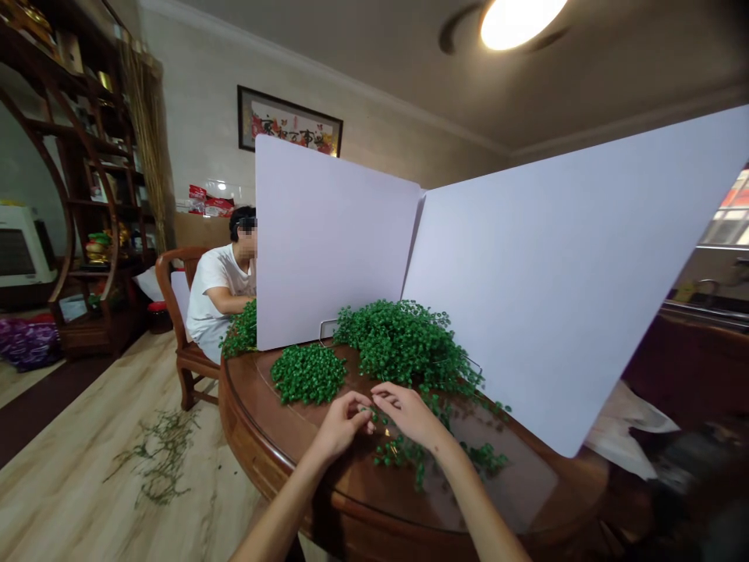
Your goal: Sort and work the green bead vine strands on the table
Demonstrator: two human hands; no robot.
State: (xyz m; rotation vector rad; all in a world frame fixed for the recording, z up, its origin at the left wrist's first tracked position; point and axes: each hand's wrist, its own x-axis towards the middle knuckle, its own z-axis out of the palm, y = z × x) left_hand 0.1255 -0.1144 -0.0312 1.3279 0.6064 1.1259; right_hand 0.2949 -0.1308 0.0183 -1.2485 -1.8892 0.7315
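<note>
Head view, looking forward and down over a round wooden table. My left hand and my right hand meet above the near part of the table, fingertips almost touching. Between them is a thin strand of green beaded foliage; both hands appear pinched closed on it, thumb against forefinger, though the exact contact is too small to confirm. More loose green sprigs lie on the table just under and beyond my wrists.

Behind the hands sits a large heap of the same greenery, and to its left a smaller, separate mound. Two white boards stand upright behind the heaps, screening the far side. Past the left board a person in a white shirt sits on a wooden chair, with another green clump by their arm. Green scraps litter the floor to the left.

I judge the step in hand to be working one strand between the fingertips, perhaps separating or joining it. The next move would call for a fine pinch and a gentle pull, keeping the strand clear of the loose sprigs beneath.
</note>
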